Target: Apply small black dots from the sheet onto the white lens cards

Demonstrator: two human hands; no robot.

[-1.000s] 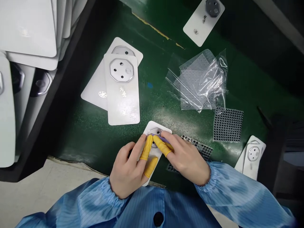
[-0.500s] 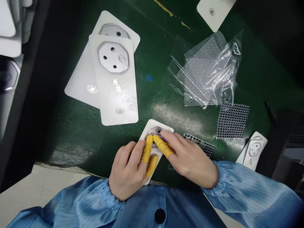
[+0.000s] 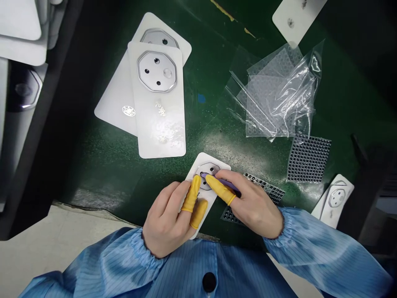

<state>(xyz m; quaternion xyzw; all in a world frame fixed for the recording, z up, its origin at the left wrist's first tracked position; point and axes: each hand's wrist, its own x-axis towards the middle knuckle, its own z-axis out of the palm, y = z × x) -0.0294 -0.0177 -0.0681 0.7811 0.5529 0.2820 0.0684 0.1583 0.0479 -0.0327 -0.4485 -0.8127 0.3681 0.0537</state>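
A small white card (image 3: pixel 214 200) with a grey octagon and dark dots printed near its top lies tilted at the table's front edge. My left hand (image 3: pixel 170 215) grips its left side, thumb and index finger in yellow finger cots. In my right hand (image 3: pixel 254 207) is a slim purple pointed tool (image 3: pixel 228 184), pinched under an index finger that also wears a yellow cot. The tool's tip touches or hovers just over the octagon; I cannot tell which. Partly beneath my right hand lies a sheet of black round dots (image 3: pixel 263 188).
Two larger white cards (image 3: pixel 161 132) overlap at the back left. Clear plastic film (image 3: pixel 279 95) is heaped right of centre, beside another dotted sheet (image 3: pixel 308 159). Small cards (image 3: pixel 336 200) lie at the right, a white card (image 3: pixel 297 18) at the far right, stacked cards (image 3: pixel 21 45) at the left.
My right hand has drawn slightly back to the right, so more of the purple tool and the octagon shows. My left hand keeps its grip; the whole view has shifted a little.
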